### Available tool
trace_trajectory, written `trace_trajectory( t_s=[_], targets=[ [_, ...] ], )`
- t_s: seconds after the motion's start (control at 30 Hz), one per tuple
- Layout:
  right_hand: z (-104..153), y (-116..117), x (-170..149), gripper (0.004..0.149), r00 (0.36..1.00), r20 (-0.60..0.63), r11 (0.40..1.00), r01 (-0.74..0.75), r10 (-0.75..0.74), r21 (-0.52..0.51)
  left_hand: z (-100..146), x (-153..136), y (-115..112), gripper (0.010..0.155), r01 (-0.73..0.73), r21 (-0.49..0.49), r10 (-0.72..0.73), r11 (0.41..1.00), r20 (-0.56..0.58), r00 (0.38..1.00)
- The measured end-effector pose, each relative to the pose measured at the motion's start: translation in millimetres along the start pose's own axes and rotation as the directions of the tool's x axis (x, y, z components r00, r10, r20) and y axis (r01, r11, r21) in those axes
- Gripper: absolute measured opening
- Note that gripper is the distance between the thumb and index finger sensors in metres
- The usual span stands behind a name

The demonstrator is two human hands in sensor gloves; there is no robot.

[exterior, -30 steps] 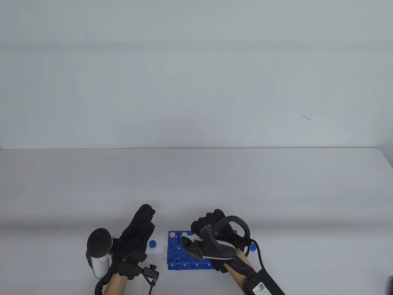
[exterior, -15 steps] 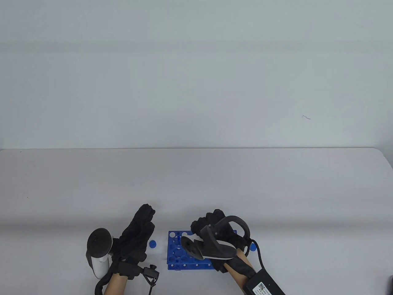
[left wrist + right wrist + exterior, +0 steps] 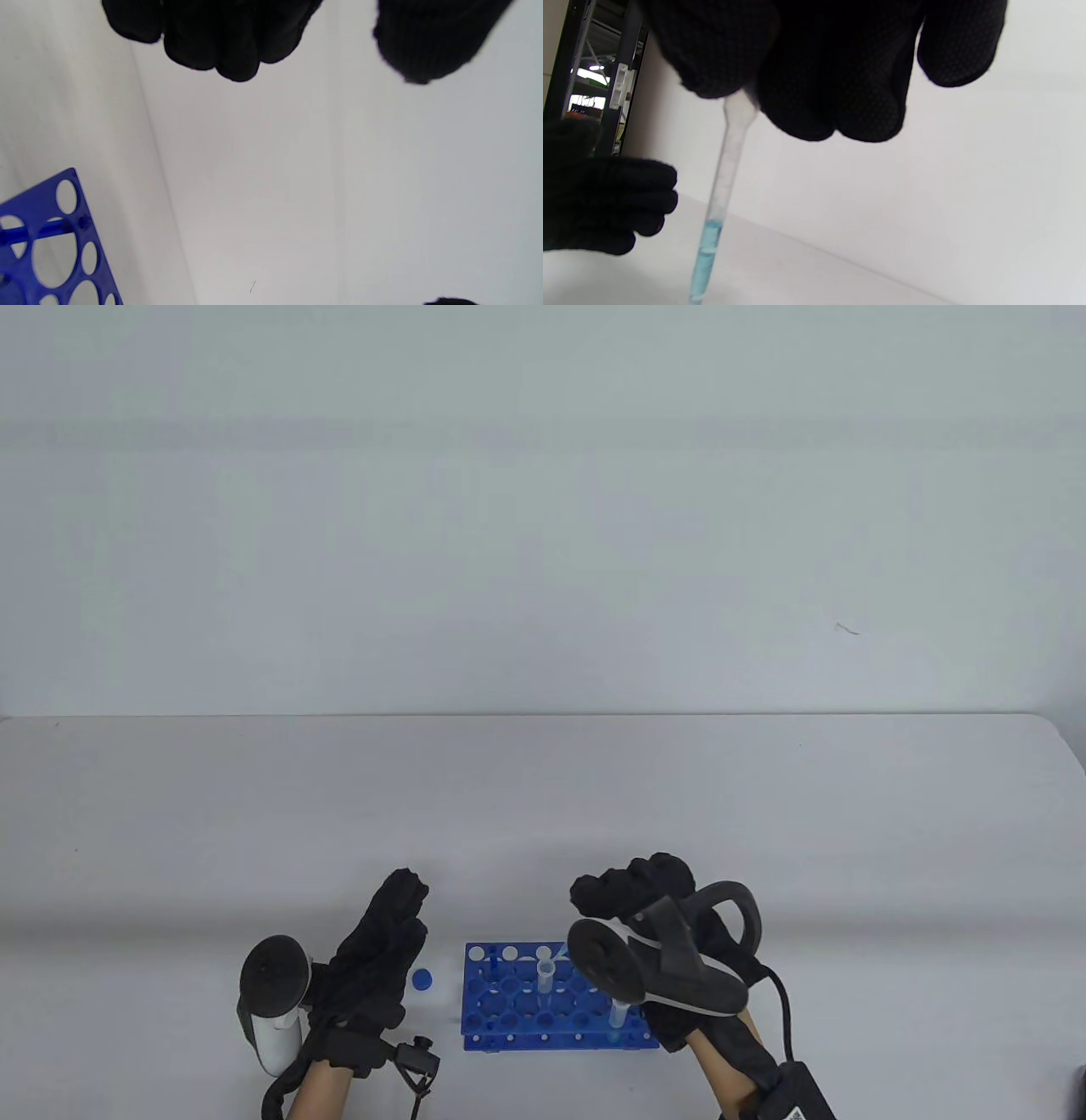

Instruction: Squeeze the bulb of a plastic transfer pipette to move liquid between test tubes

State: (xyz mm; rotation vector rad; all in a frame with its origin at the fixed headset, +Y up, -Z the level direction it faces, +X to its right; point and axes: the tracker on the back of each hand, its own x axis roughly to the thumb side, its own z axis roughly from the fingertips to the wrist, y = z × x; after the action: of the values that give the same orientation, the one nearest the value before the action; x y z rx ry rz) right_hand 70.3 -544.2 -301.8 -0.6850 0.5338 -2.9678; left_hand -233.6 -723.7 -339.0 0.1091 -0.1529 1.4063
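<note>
Pipette (image 3: 725, 169) is the thing to find, and only the right wrist view shows it well: a slim translucent stem runs down from the gloved fingers (image 3: 831, 84) of the right hand (image 3: 645, 899), which curl tightly around its top, so the bulb is buried in the glove and cannot be seen. Pale blue liquid fills the lower stretch of the stem, and the tip is cut off by the bottom edge of that view. In the table view the pipette is almost wholly hidden behind the tracker (image 3: 649, 967) strapped to that hand; just a faint pale sliver pokes out near the tracker's left rim, above the blue rack (image 3: 509, 1005). Two clear test tubes stand upright in the rack, one test tube (image 3: 545, 976) near the middle and another test tube (image 3: 617, 1018) toward the right end, whose top is partly covered by the tracker. What is inside either tube is too small to make out. The left hand (image 3: 377, 959) rests on the table (image 3: 543, 814) to the left of the rack, fingers stretched forward, relaxed and gripping nothing; its wrist view shows only fingertips (image 3: 220, 38) at the top edge and a corner of the rack at the lower left. A small blue cap (image 3: 422, 980) lies between that hand and the rack.
</note>
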Motion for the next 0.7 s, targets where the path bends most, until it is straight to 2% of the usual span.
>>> trace_trajectory(
  t_s=[0.13,0.27,0.43,0.7],
  targets=[
    [12.3,-19.3,-16.8,0.045,0.999,-0.049,0.997,0.019,-0.015,0.074,0.1,-0.1,0.0,0.092,0.001,0.001,-0.001,1.0,-0.001,1.0],
    [19.4,-24.2,-27.0,0.045,0.996,-0.091,0.993,0.009,0.002,0.12,0.2,-0.2,-0.1,0.091,0.004,0.001,-0.004,1.0,-0.001,1.0],
    [15.7,-13.3,-27.4,0.045,0.995,-0.095,0.975,-0.001,0.023,0.221,0.4,-0.5,-0.1,0.091,0.007,0.002,-0.007,1.0,-0.002,1.0],
    [5.9,5.4,-21.7,0.045,0.997,-0.072,0.959,-0.014,0.035,0.282,0.3,-0.5,-0.1,0.091,0.007,0.001,-0.007,1.0,-0.002,1.0]
  ],
)
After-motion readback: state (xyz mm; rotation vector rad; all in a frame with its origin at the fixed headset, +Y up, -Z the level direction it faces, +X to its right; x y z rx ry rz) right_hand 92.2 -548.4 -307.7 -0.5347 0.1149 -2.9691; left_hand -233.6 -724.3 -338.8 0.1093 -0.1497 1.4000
